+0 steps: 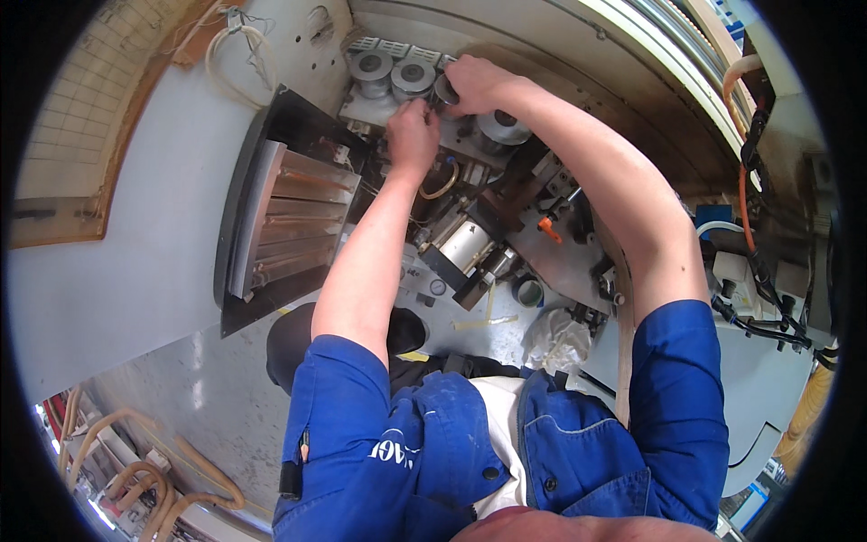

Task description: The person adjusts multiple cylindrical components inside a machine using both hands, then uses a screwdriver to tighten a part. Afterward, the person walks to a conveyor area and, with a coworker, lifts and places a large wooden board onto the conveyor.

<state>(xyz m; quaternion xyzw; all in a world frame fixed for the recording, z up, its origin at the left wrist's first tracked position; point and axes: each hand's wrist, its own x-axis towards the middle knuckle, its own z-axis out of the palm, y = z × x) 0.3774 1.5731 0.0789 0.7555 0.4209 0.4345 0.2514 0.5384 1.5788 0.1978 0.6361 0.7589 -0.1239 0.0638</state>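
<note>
Both my arms reach into a machine compartment toward a row of round metal rollers at its far side. My right hand (pixel 486 85) is closed round the third roller (pixel 443 91) from the left, covering much of it. Just left of that roller, my left hand (pixel 413 137) has its fingers curled and pinched; what they hold is hidden. Two more rollers, the far left one (pixel 371 67) and its neighbour (pixel 413 78), stand beyond my left hand. Under my right wrist sits a wider metal roller (pixel 504 128). The rollers rise from a metal plate (pixel 366 110).
Nearer me are a silver cylinder (pixel 465 246), an orange clamp lever (pixel 549 228) and a small gauge (pixel 438 287). A black-framed panel (pixel 302 212) stands left of my left forearm. A crumpled plastic bag (pixel 555 341) lies low, while an orange cable (pixel 744 208) hangs at right.
</note>
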